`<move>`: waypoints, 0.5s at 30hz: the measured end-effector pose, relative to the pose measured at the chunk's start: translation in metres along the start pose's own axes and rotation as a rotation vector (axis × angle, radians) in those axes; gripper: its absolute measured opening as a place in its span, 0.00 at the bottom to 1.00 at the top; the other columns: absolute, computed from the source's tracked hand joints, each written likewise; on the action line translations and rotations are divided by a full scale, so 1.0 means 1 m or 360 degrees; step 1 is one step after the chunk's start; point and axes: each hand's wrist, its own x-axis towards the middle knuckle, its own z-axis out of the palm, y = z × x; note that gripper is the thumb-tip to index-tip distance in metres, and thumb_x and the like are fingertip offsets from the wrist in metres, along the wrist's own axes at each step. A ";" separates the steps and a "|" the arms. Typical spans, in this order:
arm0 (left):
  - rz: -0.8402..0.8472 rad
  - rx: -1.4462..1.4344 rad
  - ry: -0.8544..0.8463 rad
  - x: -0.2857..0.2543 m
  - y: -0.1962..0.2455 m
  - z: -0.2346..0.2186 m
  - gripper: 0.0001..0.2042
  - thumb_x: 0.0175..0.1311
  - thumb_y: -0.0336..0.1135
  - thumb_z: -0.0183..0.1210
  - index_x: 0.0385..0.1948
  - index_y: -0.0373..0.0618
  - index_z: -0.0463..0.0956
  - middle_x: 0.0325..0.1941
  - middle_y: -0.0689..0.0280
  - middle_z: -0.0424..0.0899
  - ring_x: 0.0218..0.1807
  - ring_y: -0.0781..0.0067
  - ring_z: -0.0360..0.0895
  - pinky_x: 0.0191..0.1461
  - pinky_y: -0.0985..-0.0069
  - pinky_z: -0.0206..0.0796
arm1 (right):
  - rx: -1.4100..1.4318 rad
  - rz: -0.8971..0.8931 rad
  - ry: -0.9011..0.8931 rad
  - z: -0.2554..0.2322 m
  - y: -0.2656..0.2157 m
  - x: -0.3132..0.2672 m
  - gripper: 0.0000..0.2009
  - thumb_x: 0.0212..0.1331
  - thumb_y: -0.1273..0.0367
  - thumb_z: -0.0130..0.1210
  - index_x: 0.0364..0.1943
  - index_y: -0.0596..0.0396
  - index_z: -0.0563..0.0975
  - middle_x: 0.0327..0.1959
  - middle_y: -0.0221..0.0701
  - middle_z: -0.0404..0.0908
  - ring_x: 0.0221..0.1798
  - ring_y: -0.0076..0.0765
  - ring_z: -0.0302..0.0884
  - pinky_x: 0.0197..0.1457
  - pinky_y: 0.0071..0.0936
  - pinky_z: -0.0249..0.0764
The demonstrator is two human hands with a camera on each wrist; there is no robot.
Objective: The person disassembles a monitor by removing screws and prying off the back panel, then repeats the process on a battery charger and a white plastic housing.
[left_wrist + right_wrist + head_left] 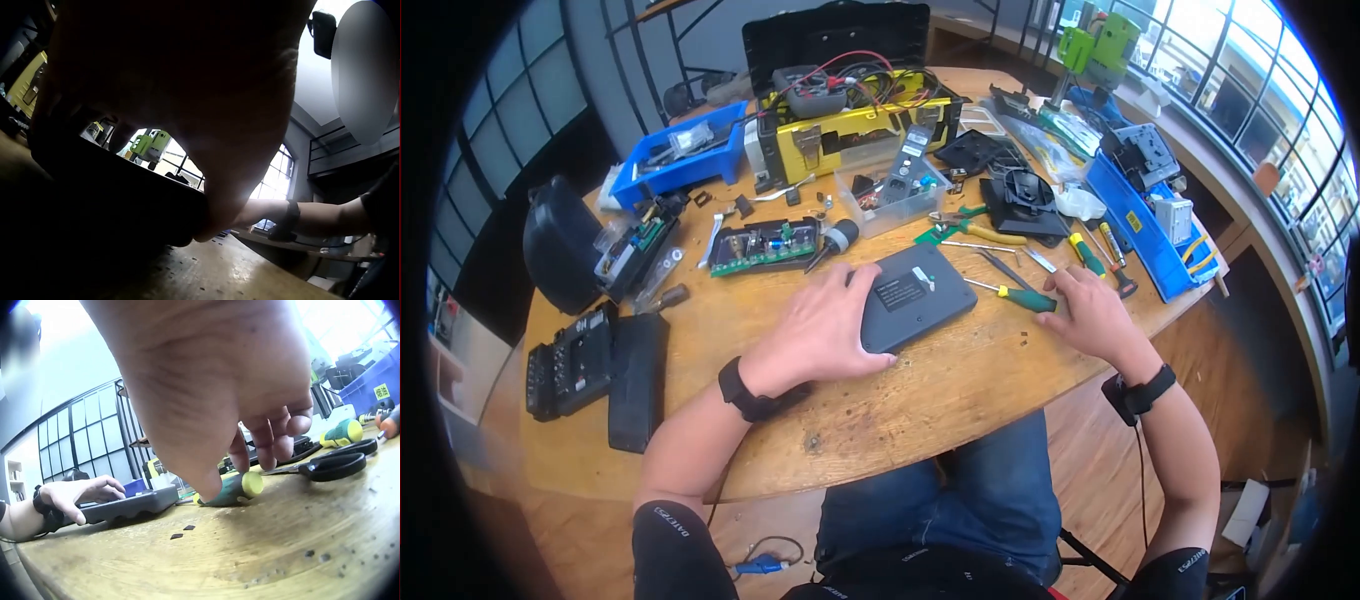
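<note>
My left hand (815, 325) grips the left side of a dark grey flat plastic case (920, 300), thumb along the near edge and fingers over the far side. The case lies label up, with a small pale piece (923, 278) on it. In the left wrist view the case is a dark shape under the palm. My right hand (1090, 312) is over a green-and-yellow screwdriver (1028, 299) lying on the table. In the right wrist view, its thumb overlaps the screwdriver handle (232, 490), and the loosely bent fingers hang behind it. Black-handled scissors (337, 466) lie beyond.
More screwdrivers (1086, 256) and yellow-handled pliers (998, 237) lie past the right hand. A blue bin (1145, 235) stands at the right, a clear box (870, 215) and yellow toolbox (840, 150) behind. A circuit board (762, 250) and black casings (638, 380) are at the left.
</note>
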 end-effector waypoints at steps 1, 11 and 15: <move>-0.0019 -0.0028 0.0004 -0.002 -0.005 0.004 0.48 0.45 0.54 0.77 0.69 0.40 0.66 0.61 0.47 0.75 0.65 0.42 0.75 0.67 0.54 0.71 | 0.0018 0.0010 -0.0076 0.001 -0.001 0.002 0.17 0.57 0.61 0.72 0.45 0.55 0.80 0.42 0.39 0.83 0.54 0.52 0.83 0.54 0.46 0.79; 0.0048 -0.0009 0.0106 -0.007 -0.021 0.013 0.50 0.45 0.55 0.78 0.70 0.41 0.64 0.60 0.47 0.73 0.66 0.41 0.70 0.71 0.52 0.67 | 0.0230 0.0081 -0.0059 -0.030 -0.009 0.030 0.11 0.57 0.70 0.70 0.39 0.59 0.80 0.35 0.41 0.85 0.39 0.50 0.84 0.46 0.41 0.78; 0.0094 -0.0030 0.0131 -0.005 -0.023 0.016 0.50 0.44 0.53 0.79 0.70 0.41 0.64 0.63 0.47 0.72 0.67 0.42 0.69 0.73 0.54 0.65 | 0.0544 -0.0004 0.0179 -0.068 -0.038 0.040 0.09 0.62 0.70 0.69 0.40 0.59 0.81 0.28 0.32 0.78 0.30 0.27 0.72 0.35 0.27 0.68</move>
